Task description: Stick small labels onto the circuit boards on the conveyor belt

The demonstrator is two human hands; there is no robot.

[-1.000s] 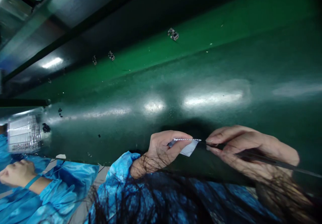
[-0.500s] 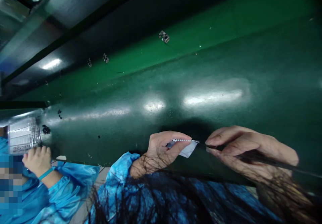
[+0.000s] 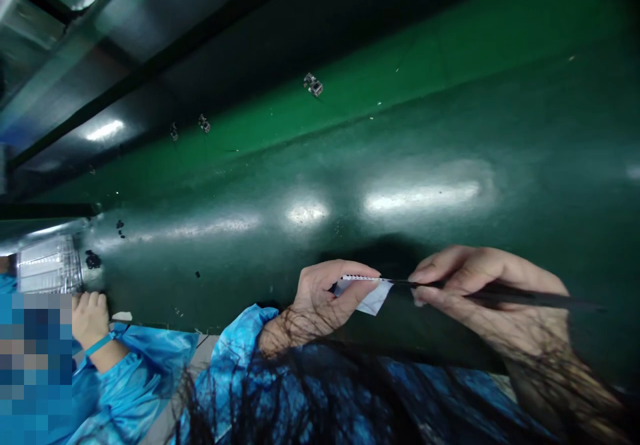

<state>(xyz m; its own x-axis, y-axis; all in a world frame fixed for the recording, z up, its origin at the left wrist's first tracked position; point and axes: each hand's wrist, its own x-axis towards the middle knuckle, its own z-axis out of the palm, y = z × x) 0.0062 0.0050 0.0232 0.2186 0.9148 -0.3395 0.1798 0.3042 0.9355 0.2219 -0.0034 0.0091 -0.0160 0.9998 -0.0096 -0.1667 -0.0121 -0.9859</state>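
Observation:
My left hand (image 3: 333,291) pinches a small white sheet (image 3: 373,300) between thumb and forefinger. A row of small black marks or pieces runs along the sheet's upper edge; the fingers cover part of it. In my right hand (image 3: 480,285) is a pair of dark tweezers (image 3: 530,296), gripped near the front, the rear end sticking out to the right. Their thin tip reaches the sheet's right edge, beside my left fingertips. Whether the tip grips a piece is too small to tell. Both hands are above the near side of the dark green table (image 3: 240,265).
Several small electronic parts (image 3: 313,85) lie on the bright green strip (image 3: 425,65) beyond the table. To the left, a co-worker's hand (image 3: 91,318) is near clear plastic trays (image 3: 49,265). Small black pieces (image 3: 93,259) lie beside the trays. Loose hair crosses the lower view.
My right hand has shifted slightly, and the tweezers' tip now meets the sheet's edge. Parts on the green strip have moved left. The co-worker's hand has moved right.

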